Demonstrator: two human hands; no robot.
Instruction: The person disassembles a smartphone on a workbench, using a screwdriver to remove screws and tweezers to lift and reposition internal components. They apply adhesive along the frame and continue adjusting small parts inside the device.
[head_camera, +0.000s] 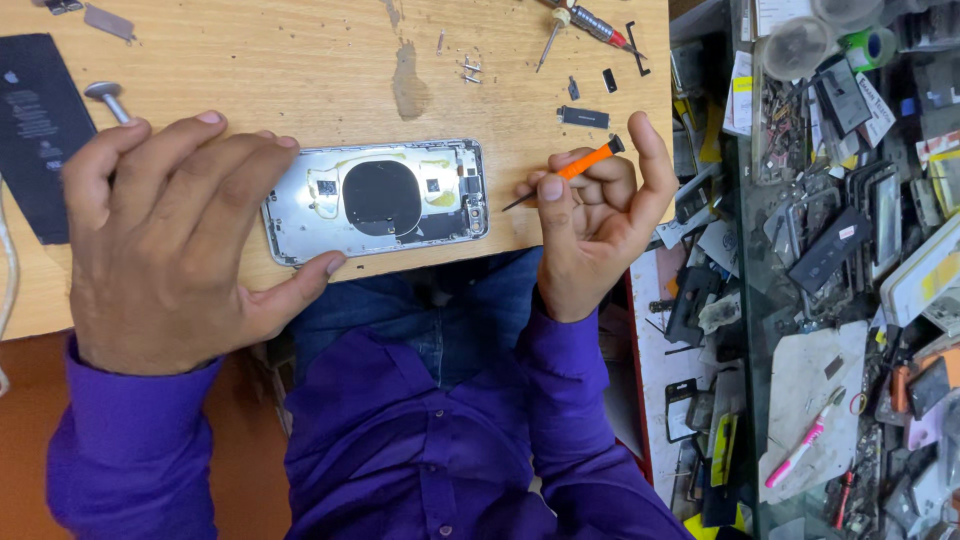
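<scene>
Head cam looked straight down on a worn wooden bench top (300, 60), where an opened silver phone shell with a round black coil in its middle (378, 200) lay flat near the front edge, between the two hands. Its long axis ran left to right across the bench. The left hand (170, 240) was spread and laid over the shell's left end, thumb hooked under the near edge, pinning it down. The right hand (595, 215) sat just off the shell's right end, curled and pinching a small orange-handled screwdriver (575, 168), dark tip angled down-left toward that end but not touching it, far as I could tell. So the tool hand was just beside the camera end, and the left was already on it. A flat black battery (38, 130) lay off to the far left, loose screws (470, 72) further back.
</scene>
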